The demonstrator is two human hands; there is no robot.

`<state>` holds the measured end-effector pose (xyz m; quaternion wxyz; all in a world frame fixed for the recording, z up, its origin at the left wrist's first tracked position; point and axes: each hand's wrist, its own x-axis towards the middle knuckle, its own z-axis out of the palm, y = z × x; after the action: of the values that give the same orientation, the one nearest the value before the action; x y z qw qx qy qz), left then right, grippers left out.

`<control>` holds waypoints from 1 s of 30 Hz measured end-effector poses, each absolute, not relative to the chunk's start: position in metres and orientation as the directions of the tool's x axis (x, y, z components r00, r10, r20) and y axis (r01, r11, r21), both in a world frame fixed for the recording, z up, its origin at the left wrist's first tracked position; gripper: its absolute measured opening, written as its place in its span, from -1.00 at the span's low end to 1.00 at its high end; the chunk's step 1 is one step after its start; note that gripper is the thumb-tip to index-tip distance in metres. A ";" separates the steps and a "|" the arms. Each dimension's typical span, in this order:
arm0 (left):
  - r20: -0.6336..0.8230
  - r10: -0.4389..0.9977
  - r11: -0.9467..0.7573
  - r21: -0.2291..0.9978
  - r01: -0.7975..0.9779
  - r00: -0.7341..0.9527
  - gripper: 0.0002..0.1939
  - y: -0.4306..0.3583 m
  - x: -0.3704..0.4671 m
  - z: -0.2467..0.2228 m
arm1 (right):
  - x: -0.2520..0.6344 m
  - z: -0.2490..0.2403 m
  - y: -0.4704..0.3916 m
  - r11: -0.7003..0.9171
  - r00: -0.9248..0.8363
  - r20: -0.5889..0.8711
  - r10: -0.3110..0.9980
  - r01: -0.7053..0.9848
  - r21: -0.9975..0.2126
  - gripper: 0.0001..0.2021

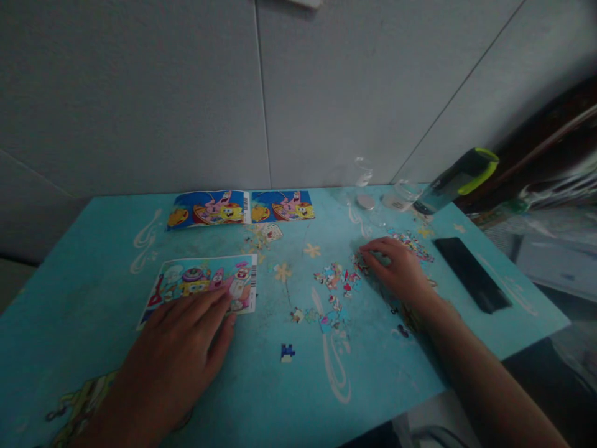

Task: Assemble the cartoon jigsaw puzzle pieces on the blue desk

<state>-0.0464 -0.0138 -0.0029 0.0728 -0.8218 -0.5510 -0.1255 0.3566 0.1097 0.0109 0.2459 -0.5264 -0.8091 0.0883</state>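
Note:
My left hand (180, 348) lies with fingers stretched out over the lower part of a cartoon picture card (186, 274), hiding some of it. Farther right, my right hand (396, 264) reaches down to loose jigsaw puzzle pieces (333, 275). Its thumb and index fingertips are close together in a pinch, right at the pieces; what they hold, if anything, is too small to make out. A lone blue and white puzzle piece (287, 353) lies between my hands, nearer the front. More puzzle pieces (413, 244) are heaped just behind my right hand.
Two blue cartoon pictures, a left one (209, 208) and a right one (283, 206), lie along the back by the wall. At the back right are a clear plastic container (401, 196) and a tilted bottle (457, 177). A black flat object (472, 274) lies right of my right hand.

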 end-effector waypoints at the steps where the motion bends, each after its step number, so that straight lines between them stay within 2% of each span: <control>1: 0.287 0.888 -0.380 0.020 0.925 0.358 -0.55 -0.014 -0.046 -0.003 | 0.354 0.012 0.108 0.447 -0.344 0.303 0.889 0.796 -0.408 -0.81; 13: 0.270 0.898 -0.370 0.031 0.929 0.349 -0.57 -0.014 -0.043 0.004 | 0.334 0.022 0.091 0.585 -0.516 0.289 0.807 0.626 -0.515 -0.80; 30: 0.288 0.891 -0.375 0.028 0.927 0.352 -0.61 -0.014 -0.042 0.004 | 0.325 0.010 0.094 0.614 -0.536 0.301 0.789 0.661 -0.431 -0.81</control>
<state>-0.0421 -0.0138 0.0037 0.0699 -0.8192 -0.5546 -0.1284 0.3254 0.0944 0.0104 0.2385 -0.4184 -0.8661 0.1338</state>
